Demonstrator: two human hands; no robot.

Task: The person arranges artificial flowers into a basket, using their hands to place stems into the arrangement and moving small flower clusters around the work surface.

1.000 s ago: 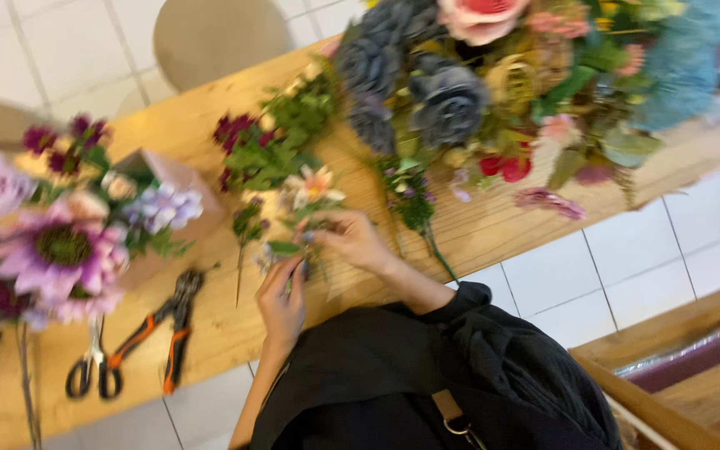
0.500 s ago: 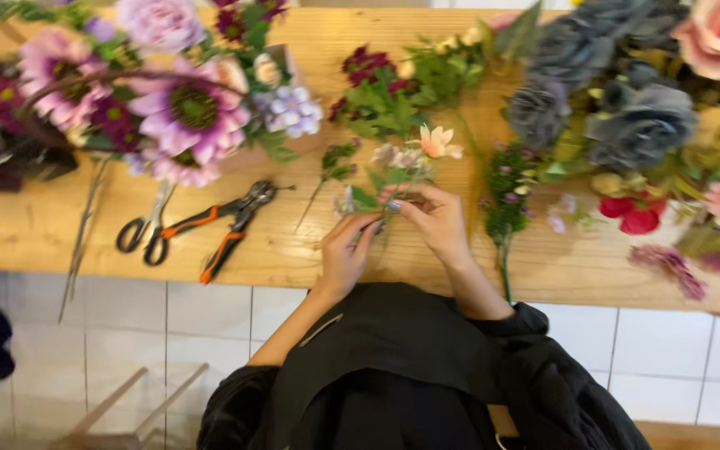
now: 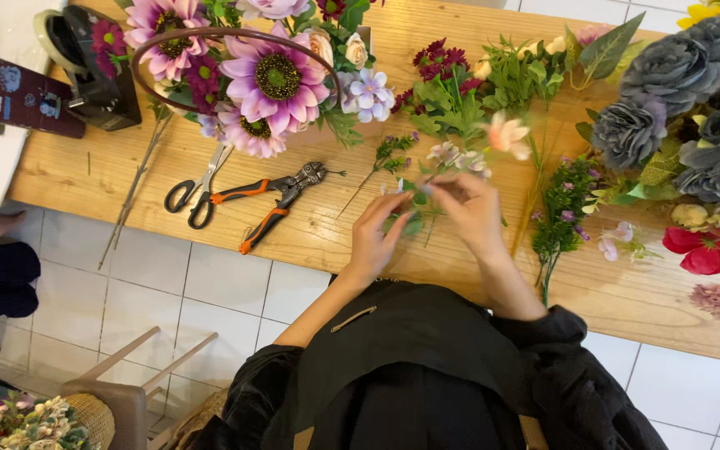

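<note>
Close to the body, the left hand (image 3: 374,237) and right hand (image 3: 467,208) pinch a small leafy sprig (image 3: 412,210) over the wooden table (image 3: 627,292). Thin stems could snap if squeezed hard. Farther off, pliers (image 3: 275,200) and scissors (image 3: 195,190) could poke a reaching arm.

On the wooden table (image 3: 168,179) lie scissors (image 3: 195,188) beside orange-handled pliers (image 3: 275,198). A basket of big purple flowers (image 3: 247,71) stands behind them. Grey roses (image 3: 677,92) crowd the far end.
</note>
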